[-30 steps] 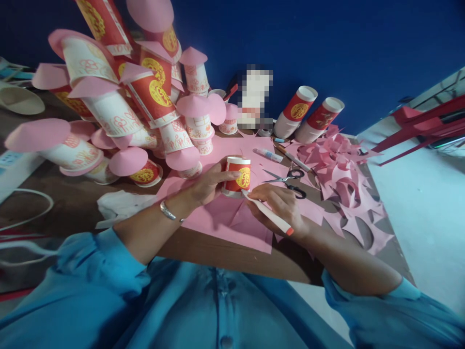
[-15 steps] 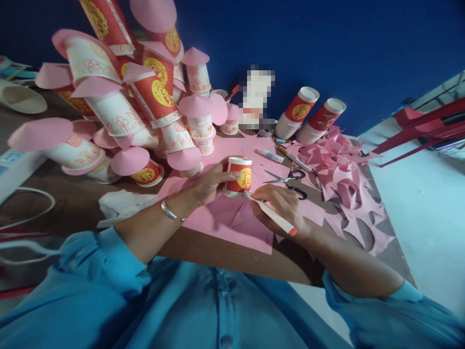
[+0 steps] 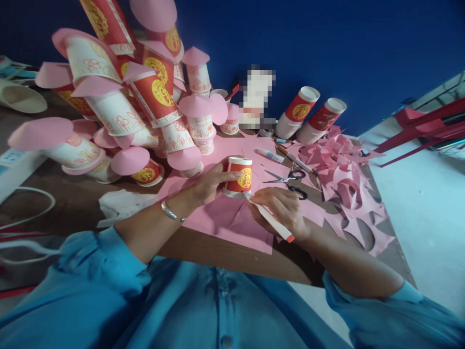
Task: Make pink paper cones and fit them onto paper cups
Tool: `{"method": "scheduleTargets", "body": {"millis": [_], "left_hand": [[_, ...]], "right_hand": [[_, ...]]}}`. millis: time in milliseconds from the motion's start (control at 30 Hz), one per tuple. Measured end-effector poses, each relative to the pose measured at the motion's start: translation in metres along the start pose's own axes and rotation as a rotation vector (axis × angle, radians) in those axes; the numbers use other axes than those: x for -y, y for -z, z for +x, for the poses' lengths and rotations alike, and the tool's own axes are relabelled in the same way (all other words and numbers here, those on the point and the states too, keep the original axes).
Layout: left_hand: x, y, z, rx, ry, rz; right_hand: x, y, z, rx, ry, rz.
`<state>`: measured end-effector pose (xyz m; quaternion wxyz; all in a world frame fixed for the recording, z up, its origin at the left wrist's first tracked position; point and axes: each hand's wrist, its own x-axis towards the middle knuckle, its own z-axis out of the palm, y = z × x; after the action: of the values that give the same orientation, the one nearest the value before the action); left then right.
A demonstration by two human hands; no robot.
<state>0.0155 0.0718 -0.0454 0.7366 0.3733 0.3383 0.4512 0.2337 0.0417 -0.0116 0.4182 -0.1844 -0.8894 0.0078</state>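
Observation:
A red and white paper cup [image 3: 234, 186] with a yellow emblem is held upright by my left hand [image 3: 212, 184], its thumb lying across the front. My right hand [image 3: 278, 206] grips a white marker [image 3: 272, 220] with a red end. The marker's tip touches or nearly touches the white band at the cup's lower edge. Pink paper [image 3: 218, 215] lies under both hands. Just beyond my right hand, open scissors [image 3: 286, 181] with black handles rest on the paper, near a glue tube [image 3: 269, 155].
Many decorated cups with pink cone tops [image 3: 114, 111] are piled at the left. Two cup stacks [image 3: 296, 114] lean at the back right. Pink scraps [image 3: 345, 169] cover the table's right side. A white crumpled item [image 3: 121, 206] lies left of my left forearm.
The marker in my right hand has tilted a little, its red end shifting slightly down and left. My left hand and the cup look almost unmoved.

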Motion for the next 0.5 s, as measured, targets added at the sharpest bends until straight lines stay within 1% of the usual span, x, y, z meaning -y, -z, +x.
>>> {"method": "scheduleTargets", "body": {"millis": [267,500], "left_hand": [[-0.0009,-0.0011,-0.0003,0.009,0.003,0.007],[-0.0012,-0.002,-0.0002,0.011,0.0,0.026]], "right_hand": [[0.0005,-0.0022,0.0002,-0.003,-0.003,0.016],[0.0003,-0.0065,-0.001,-0.024,0.012,-0.018]]}}
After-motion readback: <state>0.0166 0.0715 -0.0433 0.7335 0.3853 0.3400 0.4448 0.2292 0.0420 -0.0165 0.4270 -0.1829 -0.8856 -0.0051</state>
